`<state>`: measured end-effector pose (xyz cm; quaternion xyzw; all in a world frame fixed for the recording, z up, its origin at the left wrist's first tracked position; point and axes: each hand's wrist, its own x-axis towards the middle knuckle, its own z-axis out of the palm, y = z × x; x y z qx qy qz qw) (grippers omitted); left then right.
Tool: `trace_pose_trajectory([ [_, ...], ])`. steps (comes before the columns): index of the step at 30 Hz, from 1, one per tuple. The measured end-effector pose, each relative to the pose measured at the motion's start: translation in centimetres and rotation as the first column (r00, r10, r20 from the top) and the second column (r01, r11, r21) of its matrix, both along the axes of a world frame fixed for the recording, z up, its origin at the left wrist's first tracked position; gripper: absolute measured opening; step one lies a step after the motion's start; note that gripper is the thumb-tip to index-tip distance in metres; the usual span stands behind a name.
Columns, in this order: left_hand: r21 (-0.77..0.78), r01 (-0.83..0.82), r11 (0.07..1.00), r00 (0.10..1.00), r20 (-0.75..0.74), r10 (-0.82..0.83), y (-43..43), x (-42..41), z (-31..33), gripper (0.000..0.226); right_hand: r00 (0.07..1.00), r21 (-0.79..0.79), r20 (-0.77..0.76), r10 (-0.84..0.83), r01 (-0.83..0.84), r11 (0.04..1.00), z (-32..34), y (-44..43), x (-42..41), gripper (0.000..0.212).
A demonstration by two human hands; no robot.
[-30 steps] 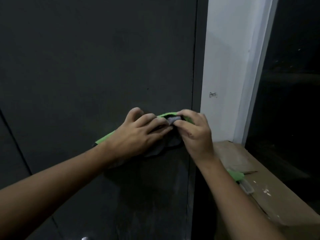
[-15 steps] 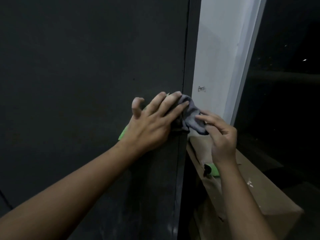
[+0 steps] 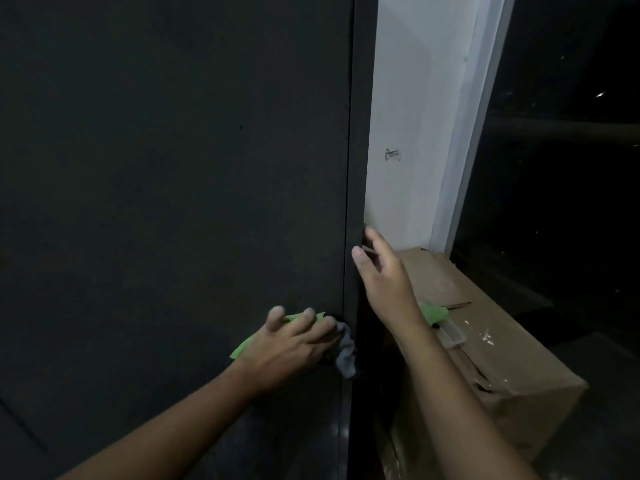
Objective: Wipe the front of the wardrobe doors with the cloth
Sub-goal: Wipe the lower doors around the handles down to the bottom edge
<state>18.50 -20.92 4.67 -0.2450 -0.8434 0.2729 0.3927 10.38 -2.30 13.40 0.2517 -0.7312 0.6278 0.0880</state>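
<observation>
Little shows as done: wardrobe door [image 3: 173, 168] above your left hand [image 3: 298, 344] bears no visible wipe marks; likely much left. Cloth [image 3: 346, 355] sits under that hand's flat, spread fingers, at door's edge. Right hand [image 3: 384, 275] just above-right, loose, empty.

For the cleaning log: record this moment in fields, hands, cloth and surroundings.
surface: dark wardrobe door
cloth: green and grey, flat against the door near its right edge, one grey end hanging loose
left hand: fingers spread, pressing the cloth to the door
right hand: raised above the cloth by the door's right edge, fingers relaxed, holding nothing; contact with the edge unclear
right of door: white wall, cardboard box below it
lighting: dim, so dirt on the door cannot be judged
</observation>
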Motion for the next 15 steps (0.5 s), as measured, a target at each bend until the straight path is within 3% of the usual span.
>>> trace_pose_trajectory([
  [4, 0.141, 0.007, 0.990, 0.993, -0.114, 0.010, -3.0, 1.3, 0.3, 0.039, 1.000, -0.020, 0.016, 0.008, -0.008, 1.000, -2.2, -0.1, -0.5, 0.046],
  [7, 0.269, 0.085, 0.959, 0.953, -0.305, 0.001, -3.8, 0.8, 3.9, 0.032, 0.998, -0.006, 0.004, -0.055, 0.055, 0.998, -3.3, -0.2, -0.6, 0.039],
  [10, 0.369, 0.126, 0.921, 0.915, -0.401, 0.035, -2.4, -0.3, 7.1, 0.034, 0.994, -0.023, 0.018, -0.112, 0.112, 0.993, -3.9, -0.4, -0.4, 0.033],
  [15, 0.334, 0.178, 0.926, 0.911, -0.412, -0.026, 0.8, -1.8, 5.8, 0.032, 0.994, -0.090, 0.083, -0.071, 0.079, 0.993, -3.1, 0.3, -0.9, 0.023],
])
